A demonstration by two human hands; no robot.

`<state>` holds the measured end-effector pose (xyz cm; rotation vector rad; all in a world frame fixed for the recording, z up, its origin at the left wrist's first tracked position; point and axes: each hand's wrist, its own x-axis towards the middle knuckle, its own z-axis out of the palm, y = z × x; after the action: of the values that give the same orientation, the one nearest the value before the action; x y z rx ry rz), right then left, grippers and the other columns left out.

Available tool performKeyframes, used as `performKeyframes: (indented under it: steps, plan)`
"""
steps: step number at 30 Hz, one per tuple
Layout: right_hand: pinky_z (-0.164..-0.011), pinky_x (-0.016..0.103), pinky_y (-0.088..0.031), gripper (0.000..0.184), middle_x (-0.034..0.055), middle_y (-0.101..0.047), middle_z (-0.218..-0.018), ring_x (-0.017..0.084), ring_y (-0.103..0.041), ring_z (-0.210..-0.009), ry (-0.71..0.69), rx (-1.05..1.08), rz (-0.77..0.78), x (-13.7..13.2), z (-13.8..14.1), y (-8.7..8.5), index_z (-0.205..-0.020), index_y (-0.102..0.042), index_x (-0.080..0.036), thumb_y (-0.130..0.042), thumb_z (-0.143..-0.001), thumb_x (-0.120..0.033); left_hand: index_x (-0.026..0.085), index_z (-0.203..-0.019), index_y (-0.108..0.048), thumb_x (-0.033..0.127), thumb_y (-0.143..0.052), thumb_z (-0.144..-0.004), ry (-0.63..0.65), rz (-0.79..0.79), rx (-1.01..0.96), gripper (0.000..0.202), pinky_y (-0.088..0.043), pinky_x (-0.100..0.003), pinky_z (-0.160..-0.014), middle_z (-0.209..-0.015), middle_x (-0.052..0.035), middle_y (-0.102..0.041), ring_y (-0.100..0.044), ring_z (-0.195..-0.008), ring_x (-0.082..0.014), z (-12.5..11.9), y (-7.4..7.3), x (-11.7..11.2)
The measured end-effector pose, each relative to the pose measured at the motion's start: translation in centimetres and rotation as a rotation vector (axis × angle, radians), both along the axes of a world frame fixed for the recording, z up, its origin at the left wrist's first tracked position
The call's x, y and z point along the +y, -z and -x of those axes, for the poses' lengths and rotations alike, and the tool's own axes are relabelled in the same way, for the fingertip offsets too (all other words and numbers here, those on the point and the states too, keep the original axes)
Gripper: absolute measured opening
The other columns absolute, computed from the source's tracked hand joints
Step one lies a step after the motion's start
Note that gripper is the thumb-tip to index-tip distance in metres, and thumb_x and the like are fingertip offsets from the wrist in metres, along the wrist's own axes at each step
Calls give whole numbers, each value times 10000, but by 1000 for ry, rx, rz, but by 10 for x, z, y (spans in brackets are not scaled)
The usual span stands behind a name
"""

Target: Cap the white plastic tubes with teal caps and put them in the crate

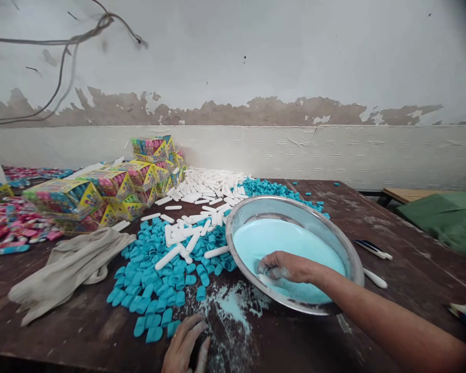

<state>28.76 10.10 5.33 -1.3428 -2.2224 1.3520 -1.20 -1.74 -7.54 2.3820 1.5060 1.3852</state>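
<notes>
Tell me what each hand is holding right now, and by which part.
The right hand is sunk in the pale blue powder in the metal bowl; any hold cannot be told. The left hand lies flat on the table, holding nothing.

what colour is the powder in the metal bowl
Pale blue powder fills the metal bowl, seen clearly in the head view.

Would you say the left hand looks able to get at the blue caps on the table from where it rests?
Probably yes: the left hand lies flat on the table just beside the nearest blue caps, with nothing between them.
</notes>
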Motion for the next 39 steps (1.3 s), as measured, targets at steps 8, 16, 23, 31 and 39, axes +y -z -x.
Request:
performKeyframes:
  steps: [8, 16, 23, 31, 39]
  plan:
    - [-644, 231, -383, 234, -16, -599, -741, 146, -505, -702, -70, -214, -129, -10, -6, -8, -768, -643, -165, -528, -572, -111, 210, -980, -623, 266, -537, -837, 37, -9, 3, 176, -547, -284, -792, -1009, -90, -651, -622, -952, -212, 0, 0, 0]
    - [-656, 232, -411, 154, -18, -566, -703, 142, -510, -694, 116, 111, -141, -16, -15, -14, -729, -570, -162, -534, -582, -135, 202, -1003, -606, 240, -555, -820, 41, -38, 67, 194, -550, -281, -798, -1025, -87, -646, -620, -965, -211, 4, -1, 1]
    - [-671, 265, -391, 272, 45, -623, -791, 165, -541, -732, -40, -271, -615, -33, -10, -19, -811, -600, -159, -402, -686, -21, 194, -994, -603, 227, -563, -809, 58, -48, 88, 192, -550, -275, -794, -1015, -90, -652, -625, -958, -210, 6, -3, 1]
    - [-717, 294, -399, 239, 64, -625, -833, 186, -538, -799, 6, -241, -732, -34, -10, -24, -855, -581, -172, -415, -741, -43, 220, -1010, -611, 252, -540, -832, 19, 20, 23, 194, -561, -284, -756, -1034, -81, -647, -620, -972, -230, 4, 5, -1]
    - [-623, 245, -405, 230, -25, -593, -700, 139, -527, -656, 386, 261, -248, -15, -27, -5, -840, -573, -177, -593, -611, -190, 233, -1118, -543, 173, -519, -824, 186, 35, -66, 301, -503, -294, -851, -1109, -80, -605, -564, -1056, -212, -24, -66, 12]
